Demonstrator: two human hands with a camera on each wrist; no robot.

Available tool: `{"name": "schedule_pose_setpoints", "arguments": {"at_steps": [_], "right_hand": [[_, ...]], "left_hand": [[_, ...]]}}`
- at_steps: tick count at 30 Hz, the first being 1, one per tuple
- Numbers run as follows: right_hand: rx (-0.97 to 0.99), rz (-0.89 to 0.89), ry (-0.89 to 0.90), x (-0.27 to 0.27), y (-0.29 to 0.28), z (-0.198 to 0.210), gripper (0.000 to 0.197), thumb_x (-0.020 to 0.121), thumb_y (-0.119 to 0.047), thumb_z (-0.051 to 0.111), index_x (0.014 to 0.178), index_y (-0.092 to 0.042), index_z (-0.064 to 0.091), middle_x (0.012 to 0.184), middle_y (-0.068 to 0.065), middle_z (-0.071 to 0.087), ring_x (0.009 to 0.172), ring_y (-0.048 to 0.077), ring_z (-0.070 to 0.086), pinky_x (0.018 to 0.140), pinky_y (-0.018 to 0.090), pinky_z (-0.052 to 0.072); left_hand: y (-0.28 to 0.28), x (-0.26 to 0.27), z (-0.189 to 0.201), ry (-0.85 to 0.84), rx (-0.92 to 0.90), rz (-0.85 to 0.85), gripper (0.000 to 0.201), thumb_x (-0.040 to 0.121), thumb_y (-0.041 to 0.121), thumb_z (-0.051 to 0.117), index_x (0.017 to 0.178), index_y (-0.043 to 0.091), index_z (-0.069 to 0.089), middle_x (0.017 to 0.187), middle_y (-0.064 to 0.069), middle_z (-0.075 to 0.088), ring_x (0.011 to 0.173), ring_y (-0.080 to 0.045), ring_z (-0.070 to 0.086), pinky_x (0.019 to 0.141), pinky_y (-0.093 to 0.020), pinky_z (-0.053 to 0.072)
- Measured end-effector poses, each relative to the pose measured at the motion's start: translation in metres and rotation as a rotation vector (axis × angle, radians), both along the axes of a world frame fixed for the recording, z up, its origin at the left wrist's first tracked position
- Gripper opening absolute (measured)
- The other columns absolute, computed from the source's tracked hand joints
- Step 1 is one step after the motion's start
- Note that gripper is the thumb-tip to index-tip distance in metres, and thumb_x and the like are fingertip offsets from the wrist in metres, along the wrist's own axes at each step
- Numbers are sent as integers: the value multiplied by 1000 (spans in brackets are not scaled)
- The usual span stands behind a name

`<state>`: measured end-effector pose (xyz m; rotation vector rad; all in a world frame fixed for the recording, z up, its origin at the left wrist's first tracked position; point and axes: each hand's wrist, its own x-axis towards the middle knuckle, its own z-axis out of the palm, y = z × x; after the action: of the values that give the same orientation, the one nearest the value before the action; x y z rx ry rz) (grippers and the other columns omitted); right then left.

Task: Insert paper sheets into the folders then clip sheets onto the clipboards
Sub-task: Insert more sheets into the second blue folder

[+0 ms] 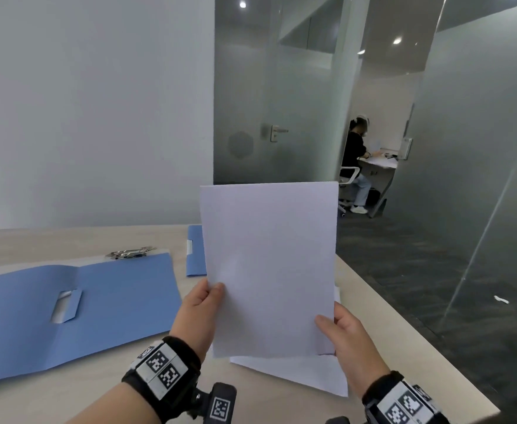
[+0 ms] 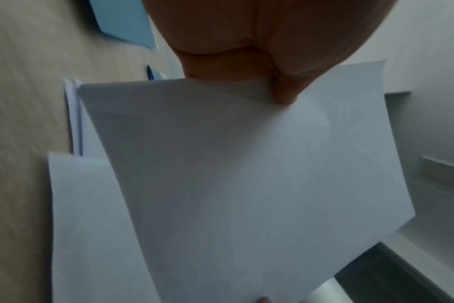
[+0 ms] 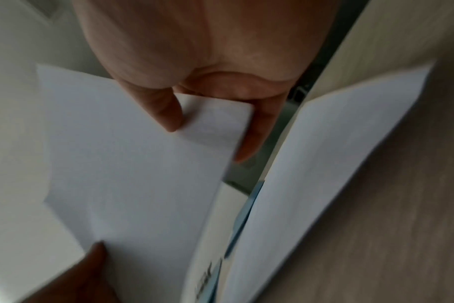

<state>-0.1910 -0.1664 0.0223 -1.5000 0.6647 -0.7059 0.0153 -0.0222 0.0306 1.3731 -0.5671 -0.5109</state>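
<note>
I hold a white paper sheet (image 1: pixel 269 267) upright above the table. My left hand (image 1: pixel 203 304) pinches its left edge, thumb on the near face. My right hand (image 1: pixel 339 327) pinches its lower right corner. The left wrist view shows the same sheet (image 2: pixel 246 174) under my thumb, and the right wrist view shows the sheet (image 3: pixel 132 164) between thumb and fingers. An open blue folder (image 1: pixel 76 307) lies flat to the left. A metal clip of a clipboard (image 1: pixel 130 253) peeks out behind it. More white sheets (image 1: pixel 306 377) lie on the table under my hands.
A second blue folder (image 1: pixel 196 255) lies behind the held sheet, mostly hidden. The beige table (image 1: pixel 398 347) ends in an edge to the right, with dark carpet beyond. Glass walls and a door stand farther back, where a person sits at a desk.
</note>
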Motion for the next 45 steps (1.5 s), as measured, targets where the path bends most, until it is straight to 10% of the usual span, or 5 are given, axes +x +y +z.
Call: {"name": "schedule_pose_setpoints", "arguments": {"at_steps": [6, 20, 33, 42, 45], "right_hand": [[-132, 14, 205, 60, 28, -6, 26, 101, -18, 46, 100, -29, 69, 97, 1, 75, 80, 24, 61, 55, 30, 47], [84, 123, 256, 174, 86, -20, 22, 98, -8, 49, 101, -16, 69, 76, 11, 66, 44, 20, 54, 44, 22, 30], [82, 189, 268, 230, 141, -36, 23, 92, 1, 44, 97, -5, 65, 80, 16, 63, 66, 29, 54, 53, 34, 46], [156, 251, 336, 235, 155, -43, 26, 91, 1, 42, 104, -8, 61, 91, 14, 66, 76, 30, 61, 53, 31, 50], [151, 255, 332, 237, 153, -46, 28, 90, 2, 41, 105, -9, 62, 92, 13, 68, 78, 30, 62, 57, 32, 50]], "left_hand": [[65, 54, 5, 14, 166, 21, 37, 102, 38, 42, 101, 18, 73, 103, -1, 76, 93, -19, 70, 84, -36, 51], [187, 139, -23, -223, 1003, 55, 49, 101, 14, 36, 149, 9, 37, 161, -13, 23, 148, -27, 20, 119, -36, 13], [276, 127, -36, -132, 477, 482, 60, 86, 12, 53, 142, 31, 43, 163, -2, 12, 150, -13, 9, 115, -34, 19], [292, 138, -40, 532, -182, 795, 75, 92, 8, 50, 152, 33, 14, 109, -7, 57, 101, -32, 63, 77, -40, 51], [288, 135, -44, 534, -178, 737, 55, 93, 10, 50, 144, 21, 34, 120, -20, 63, 88, -25, 66, 70, -35, 50]]}}
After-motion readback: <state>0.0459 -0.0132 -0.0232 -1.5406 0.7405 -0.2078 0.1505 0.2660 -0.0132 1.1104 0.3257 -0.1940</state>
